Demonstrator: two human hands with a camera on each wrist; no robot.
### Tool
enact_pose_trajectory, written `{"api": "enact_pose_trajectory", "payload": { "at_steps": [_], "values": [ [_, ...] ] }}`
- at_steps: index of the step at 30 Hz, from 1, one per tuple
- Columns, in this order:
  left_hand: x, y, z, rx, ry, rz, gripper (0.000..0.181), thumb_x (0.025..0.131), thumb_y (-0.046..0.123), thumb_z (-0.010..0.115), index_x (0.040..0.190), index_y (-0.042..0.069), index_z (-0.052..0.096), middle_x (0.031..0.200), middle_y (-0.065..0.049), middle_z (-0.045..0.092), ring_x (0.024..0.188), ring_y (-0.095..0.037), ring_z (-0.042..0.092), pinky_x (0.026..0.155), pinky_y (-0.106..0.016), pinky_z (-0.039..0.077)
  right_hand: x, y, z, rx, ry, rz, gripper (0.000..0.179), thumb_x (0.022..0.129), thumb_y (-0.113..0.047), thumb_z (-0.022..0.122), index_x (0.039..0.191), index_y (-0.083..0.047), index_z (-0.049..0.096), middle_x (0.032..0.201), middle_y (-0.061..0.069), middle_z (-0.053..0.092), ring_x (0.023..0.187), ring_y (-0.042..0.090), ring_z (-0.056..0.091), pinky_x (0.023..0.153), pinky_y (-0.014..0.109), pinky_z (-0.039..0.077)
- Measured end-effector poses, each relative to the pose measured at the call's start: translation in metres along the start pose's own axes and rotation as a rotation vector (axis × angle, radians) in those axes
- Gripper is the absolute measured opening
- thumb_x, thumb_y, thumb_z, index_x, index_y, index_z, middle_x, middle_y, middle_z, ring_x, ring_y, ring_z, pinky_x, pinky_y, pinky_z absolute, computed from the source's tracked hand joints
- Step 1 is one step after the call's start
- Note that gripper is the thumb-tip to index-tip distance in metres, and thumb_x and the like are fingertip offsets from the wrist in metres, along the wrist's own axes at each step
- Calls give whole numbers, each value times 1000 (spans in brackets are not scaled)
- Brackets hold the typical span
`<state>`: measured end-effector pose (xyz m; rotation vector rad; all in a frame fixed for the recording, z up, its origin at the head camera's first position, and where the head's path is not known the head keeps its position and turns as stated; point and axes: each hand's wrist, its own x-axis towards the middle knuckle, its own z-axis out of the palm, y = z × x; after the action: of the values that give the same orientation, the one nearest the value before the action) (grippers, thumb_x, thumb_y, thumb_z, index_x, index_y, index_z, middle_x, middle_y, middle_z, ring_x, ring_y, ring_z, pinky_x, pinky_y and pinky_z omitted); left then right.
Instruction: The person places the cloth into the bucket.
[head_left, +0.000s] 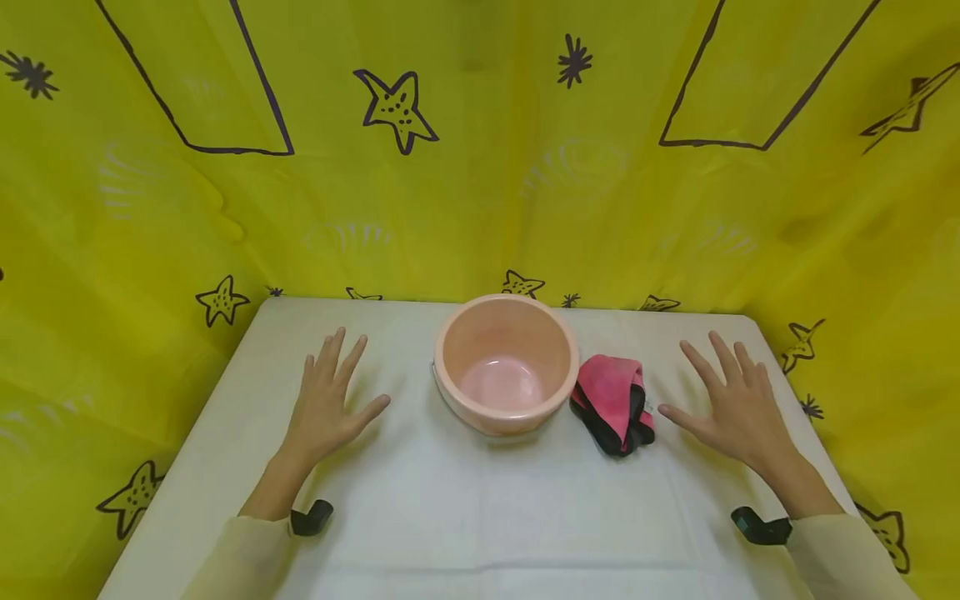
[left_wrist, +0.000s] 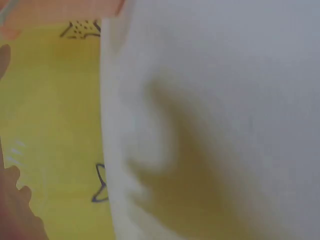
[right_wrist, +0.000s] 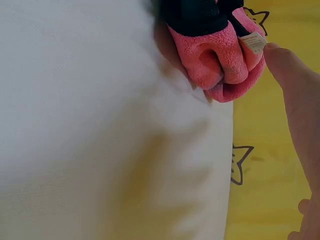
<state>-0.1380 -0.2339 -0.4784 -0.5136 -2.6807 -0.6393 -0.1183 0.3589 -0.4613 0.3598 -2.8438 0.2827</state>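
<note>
Yellow sheeting (head_left: 480, 208) hangs behind the far edge of the surface (head_left: 570, 517) and along its left and right edges, softly folded. Print: dark-outlined starfish (head_left: 397, 110), spiky bursts (head_left: 575, 61), pale shells (head_left: 576, 165); two large angular outlines (head_left: 738, 83) above the far corners. Surface white, far corners rounded, faint crease (head_left: 480, 569) across near part. Light soft, shadows (left_wrist: 195, 185) blurred.

i saw one table (head_left: 480, 517), one bucket (head_left: 506, 362) and one cloth (head_left: 611, 392) from where i stood, plus one left hand (head_left: 328, 408) and one right hand (head_left: 738, 412), two sleeves (head_left: 240, 558) and two dark wrist devices (head_left: 311, 518).
</note>
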Motion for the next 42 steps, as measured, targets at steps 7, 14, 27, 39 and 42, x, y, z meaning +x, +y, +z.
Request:
{"api": "enact_pose_trajectory", "payload": {
  "at_steps": [7,14,27,39,42],
  "values": [
    [13,34,3,-271,-30,-24,95,87,43,78,164,25,24,172,-8,13,155,-39,19,117,-72,20,8,-7,1,63,-2,-25,102,80,-53,80,163,-27,27,167,23,19,143,63,20,113,81,11],
    [21,69,12,-470,-22,6,93,87,35,79,164,24,26,170,-5,19,155,-34,21,115,-72,26,18,-22,4,127,-35,-32,103,81,-52,82,164,-29,26,166,23,22,142,62,25,107,82,23],
    [25,99,28,-642,-57,14,90,87,67,70,156,19,36,161,-9,41,143,-35,45,110,-54,46,29,-53,28,415,-257,31,97,88,-48,79,163,-19,25,162,28,24,144,54,27,98,83,35],
    [32,106,33,-692,-55,-48,90,82,53,84,149,11,41,154,-15,48,139,-38,50,105,-53,51,23,-58,34,493,-242,1,95,84,-44,85,157,-10,35,156,26,33,142,49,32,101,78,39],
    [34,106,32,-704,-44,-60,89,80,51,86,148,15,43,154,-13,49,138,-38,51,105,-49,51,21,-56,34,472,-248,10,94,83,-46,85,156,-14,36,156,29,32,140,52,34,99,78,41]
  ]
}}
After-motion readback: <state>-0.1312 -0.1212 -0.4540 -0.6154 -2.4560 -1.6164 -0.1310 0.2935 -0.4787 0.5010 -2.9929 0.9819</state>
